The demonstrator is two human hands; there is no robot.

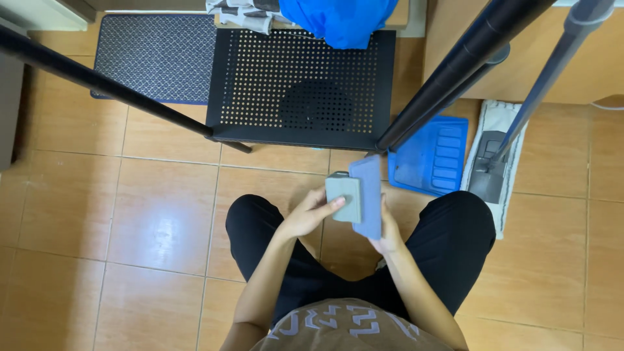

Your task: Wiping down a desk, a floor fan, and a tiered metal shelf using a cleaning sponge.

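Two hands meet over my lap, and between them I hold a small grey rectangular block (pixel 344 197) pressed against a blue-grey cloth (pixel 368 195) that stands up in a flat, soft-looking panel. My left hand (pixel 307 214) wraps the block from the side, thumb stretched along its smooth face, fingers curled behind it. My right hand (pixel 388 235) grips the lower edge of the cloth from behind; I cannot tell how its fingers lie, since the cloth hides them. Both sit just above my knees in black trousers, over glossy tan floor tiles (pixel 149 214). Ahead stands a black metal shelf (pixel 300 88) punched with rows of round holes, framed by dark round poles, a shiny blue bag (pixel 338 19) slumped on its far edge. To the right lie a ribbed blue plastic dustpan (pixel 432 156) and a flat mop head (pixel 491 159) with a pale fabric pad. A dark woven mat (pixel 156 55) lies at the upper left.
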